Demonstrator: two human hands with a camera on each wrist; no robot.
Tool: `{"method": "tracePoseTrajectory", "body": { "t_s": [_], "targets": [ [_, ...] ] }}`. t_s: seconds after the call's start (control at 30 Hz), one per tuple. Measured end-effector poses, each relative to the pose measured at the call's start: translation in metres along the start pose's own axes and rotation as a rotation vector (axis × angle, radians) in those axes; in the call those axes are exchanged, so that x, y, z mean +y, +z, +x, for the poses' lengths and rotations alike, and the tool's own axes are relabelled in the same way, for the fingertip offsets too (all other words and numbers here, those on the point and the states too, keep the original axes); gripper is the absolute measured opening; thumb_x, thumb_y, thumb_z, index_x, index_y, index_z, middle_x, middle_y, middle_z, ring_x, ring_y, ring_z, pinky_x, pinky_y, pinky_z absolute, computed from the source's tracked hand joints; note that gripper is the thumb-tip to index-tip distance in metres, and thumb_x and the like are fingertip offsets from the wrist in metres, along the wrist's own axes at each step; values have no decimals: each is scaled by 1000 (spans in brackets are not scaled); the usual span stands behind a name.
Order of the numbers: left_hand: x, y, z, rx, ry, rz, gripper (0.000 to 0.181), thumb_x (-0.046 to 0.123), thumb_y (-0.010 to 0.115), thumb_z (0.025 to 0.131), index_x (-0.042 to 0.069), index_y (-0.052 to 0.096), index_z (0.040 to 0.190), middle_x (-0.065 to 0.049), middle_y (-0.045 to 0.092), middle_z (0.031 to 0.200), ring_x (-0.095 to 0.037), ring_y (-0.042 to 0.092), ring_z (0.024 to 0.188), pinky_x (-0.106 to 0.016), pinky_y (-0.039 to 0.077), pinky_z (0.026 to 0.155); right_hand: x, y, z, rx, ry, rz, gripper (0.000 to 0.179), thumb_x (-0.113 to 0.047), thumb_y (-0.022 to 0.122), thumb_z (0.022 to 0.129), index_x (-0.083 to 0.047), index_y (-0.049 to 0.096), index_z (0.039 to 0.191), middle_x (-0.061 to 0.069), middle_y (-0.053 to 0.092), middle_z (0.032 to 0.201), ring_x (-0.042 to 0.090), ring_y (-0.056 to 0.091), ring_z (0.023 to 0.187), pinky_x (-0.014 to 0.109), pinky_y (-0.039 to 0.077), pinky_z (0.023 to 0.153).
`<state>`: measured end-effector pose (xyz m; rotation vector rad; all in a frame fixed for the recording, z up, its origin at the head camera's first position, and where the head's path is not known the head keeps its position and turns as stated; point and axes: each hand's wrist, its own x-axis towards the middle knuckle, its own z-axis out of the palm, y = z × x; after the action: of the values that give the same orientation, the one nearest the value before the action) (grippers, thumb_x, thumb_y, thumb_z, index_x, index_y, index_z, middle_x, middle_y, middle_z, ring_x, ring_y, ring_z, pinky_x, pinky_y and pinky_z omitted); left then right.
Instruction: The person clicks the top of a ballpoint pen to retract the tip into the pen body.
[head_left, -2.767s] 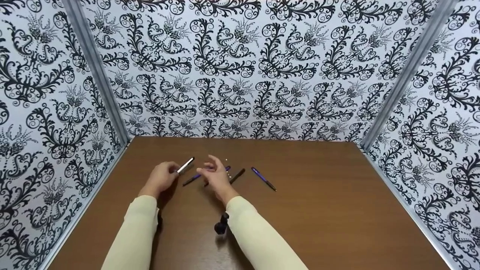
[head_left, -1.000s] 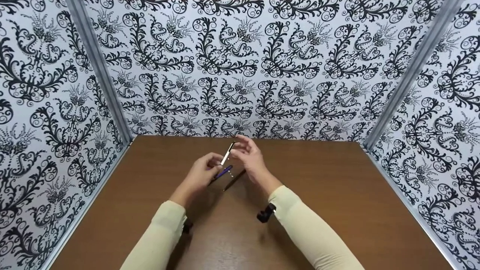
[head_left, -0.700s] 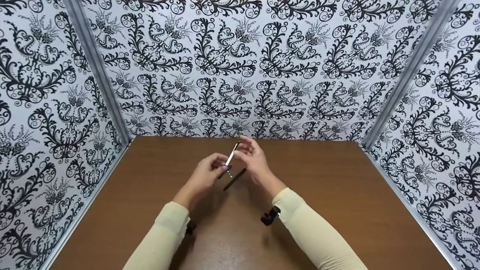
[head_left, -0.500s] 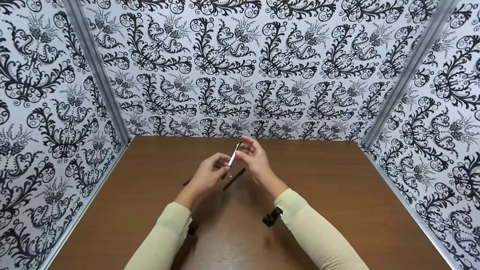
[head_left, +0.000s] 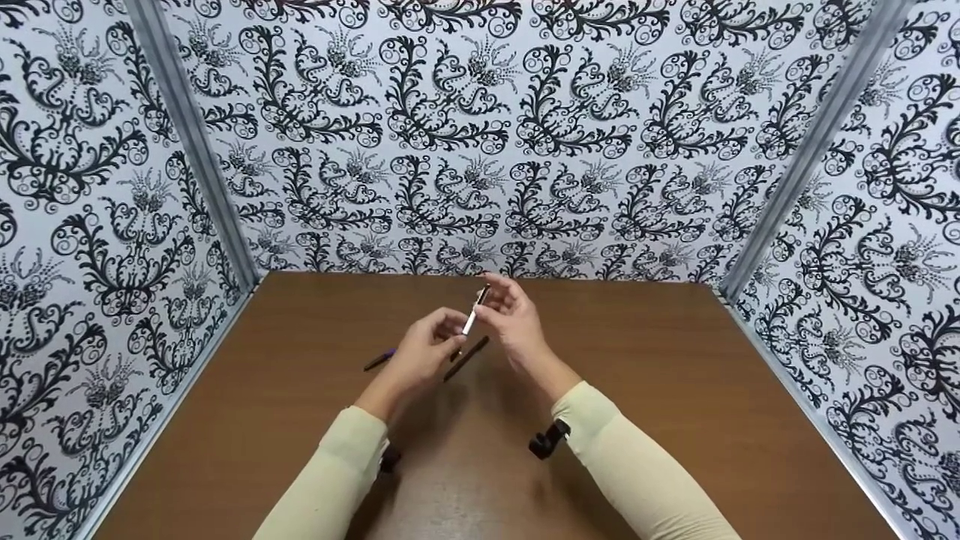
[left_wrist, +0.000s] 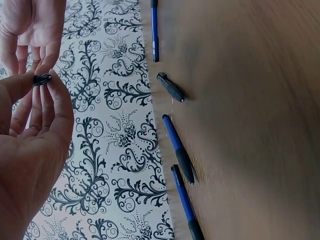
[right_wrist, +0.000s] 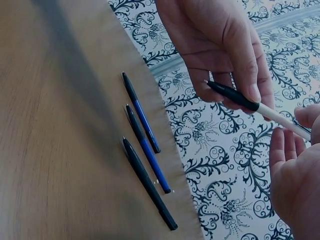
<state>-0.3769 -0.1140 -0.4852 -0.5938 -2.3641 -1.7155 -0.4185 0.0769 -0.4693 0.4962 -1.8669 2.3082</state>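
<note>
Where the white pen (head_left: 470,322) is: up off the table (head_left: 637,390), slanted between the two hands, its dark grip (right_wrist: 232,95) low toward the left, its upper end high toward the right.
Left hand (head_left: 421,348): pinching the dark grip between thumb and fingers; on my right wrist feed I can make out the writing point jutting past them.
Right hand (head_left: 516,321): pinching the upper end, thumb on the near side; its wrist view crops that end, so I can't tell how firmly.
Two-handed hold: I read the step as handling the pen between both hands, so I'd settle one pinch fully before easing the other.
Barrel: slim, and I'd expect it to roll, so I'd turn it with small fingertip movements, wrists steady.
Writing point: I'd aim it away from the left palm.
Black pen (head_left: 466,358): lying on the table below the hands; I'd carry the white pen high enough not to brush it.
Blue pens (right_wrist: 148,149): also on the table, three showing from the left wrist; if I lower anything, I'd watch the forearms there.
</note>
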Motion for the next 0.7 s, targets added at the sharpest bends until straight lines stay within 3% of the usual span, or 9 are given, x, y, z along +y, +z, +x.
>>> {"method": "tracePoseTrajectory", "body": {
  "t_s": [0.17, 0.3, 0.5, 0.7],
  "targets": [
    [0, 3, 0, 1, 0, 8, 22, 0, 73, 105, 5, 72, 126, -7, 72, 107, -21, 67, 99, -39, 59, 88, -1, 0, -1, 8, -15, -24, 59, 18, 77, 90, -1, 65, 145, 18, 73, 121, 23, 68, 108, 32, 60, 96],
    [0, 5, 0, 1, 3, 0, 22, -1, 72, 105, 5, 72, 126, -6, 71, 106, -21, 67, 99, -41, 58, 90, -1, 0, -2, 15, -44, -26, 57, 19, 76, 90, 2, 66, 143, 19, 74, 118, 21, 68, 105, 31, 60, 95],
    [0, 8, -2, 15, 26, -1, 22, -3, 72, 103, 4, 72, 124, -7, 70, 104, -21, 66, 97, -37, 57, 85, 0, 2, -4, 15, -71, -12, 54, 19, 76, 91, 4, 67, 141, 9, 76, 109, 20, 70, 101, 30, 60, 94],
    [1, 10, -4, 28, 21, -18, 21, -3, 73, 103, 5, 72, 123, -8, 70, 104, -22, 66, 96, -34, 57, 81, 1, 3, -5, 21, -85, -38, 55, 18, 78, 90, 3, 67, 142, 9, 77, 109, 20, 70, 101, 30, 60, 94]
  ]
}}
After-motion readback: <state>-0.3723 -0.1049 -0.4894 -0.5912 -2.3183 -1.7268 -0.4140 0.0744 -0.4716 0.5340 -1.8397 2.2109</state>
